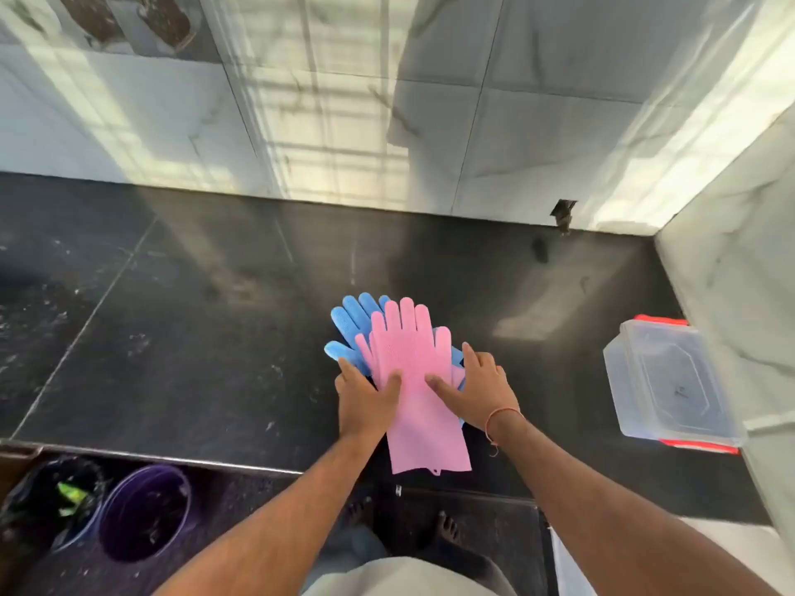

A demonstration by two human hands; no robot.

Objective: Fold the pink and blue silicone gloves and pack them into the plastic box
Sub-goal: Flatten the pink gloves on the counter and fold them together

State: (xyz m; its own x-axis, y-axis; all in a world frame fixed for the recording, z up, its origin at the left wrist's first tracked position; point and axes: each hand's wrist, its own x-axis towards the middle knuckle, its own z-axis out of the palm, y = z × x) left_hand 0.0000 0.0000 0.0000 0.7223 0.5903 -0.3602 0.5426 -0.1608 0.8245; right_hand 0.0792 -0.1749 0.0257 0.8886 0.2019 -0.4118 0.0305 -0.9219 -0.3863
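Observation:
Pink silicone gloves (408,350) lie flat on the dark stone counter (193,337), fingers pointing away from me, cuffs hanging over the counter's front edge. Blue gloves (350,320) lie under them, with their fingers sticking out at the upper left. My left hand (365,397) rests on the left side of the pink gloves, fingers straight, thumb on the pink surface. My right hand (477,389) presses flat on their right side. The clear plastic box (671,380) with red clips stands open-topped at the right, against the wall.
Marble-tiled walls close off the counter at the back and at the right. Below the counter's front edge at the lower left stand a purple bucket (144,511) and a dark bin (56,501). My bare feet show on the floor.

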